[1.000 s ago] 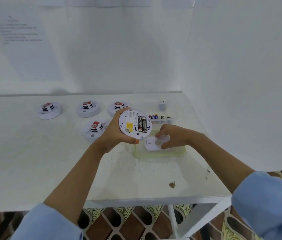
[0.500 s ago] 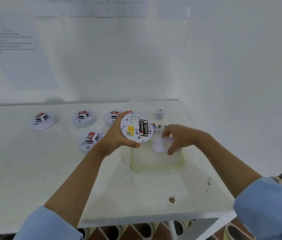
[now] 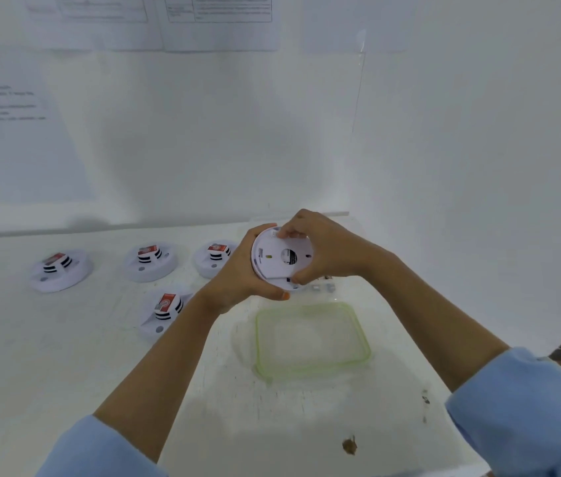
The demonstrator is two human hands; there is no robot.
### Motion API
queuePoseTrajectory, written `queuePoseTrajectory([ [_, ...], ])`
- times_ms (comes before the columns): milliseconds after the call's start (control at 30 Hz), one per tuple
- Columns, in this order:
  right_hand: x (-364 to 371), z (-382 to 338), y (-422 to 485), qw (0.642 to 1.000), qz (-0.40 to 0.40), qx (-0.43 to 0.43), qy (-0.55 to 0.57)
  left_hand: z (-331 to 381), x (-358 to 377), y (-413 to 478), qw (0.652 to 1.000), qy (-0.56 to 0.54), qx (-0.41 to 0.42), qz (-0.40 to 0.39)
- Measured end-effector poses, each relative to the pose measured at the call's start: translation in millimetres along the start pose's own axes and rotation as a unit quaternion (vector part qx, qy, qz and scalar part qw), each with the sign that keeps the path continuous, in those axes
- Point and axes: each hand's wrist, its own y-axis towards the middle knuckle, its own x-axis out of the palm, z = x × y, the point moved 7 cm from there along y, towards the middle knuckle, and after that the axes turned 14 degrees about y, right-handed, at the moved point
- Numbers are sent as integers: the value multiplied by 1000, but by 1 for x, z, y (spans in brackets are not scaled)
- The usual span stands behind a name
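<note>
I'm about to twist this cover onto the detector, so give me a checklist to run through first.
1. Left hand grips the detector by its rim: ok.
2. Right hand pinches the cover plate at top and bottom: ok.
3. Cover plate flush all round: cannot tell; its lower edge looks offset.
4. Batteries seated: cannot tell, hidden under the plate.
5. Green-rimmed tray lies below the hands: ok.

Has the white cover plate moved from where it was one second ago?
Yes. The cover plate left the green-rimmed tray, going up and past its far rim, onto the detector in the left hand.
</note>
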Motion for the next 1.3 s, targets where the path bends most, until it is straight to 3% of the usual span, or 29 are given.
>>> queuePoseTrajectory([
  [733,4,12,21,999,-49,-11,-1,-20,-11,21,1000,-1,-6,-4],
  [1033,10,18,20,998,-14,-47,-40,-26,-13,20,998,-28,-11,61],
  [1167,12,20,24,999,9,-45,-27,-27,-18,20,993,-21,-11,114],
  [1300,17,25,22,999,16,-32,18,-26,-19,18,994,4,-13,105],
])
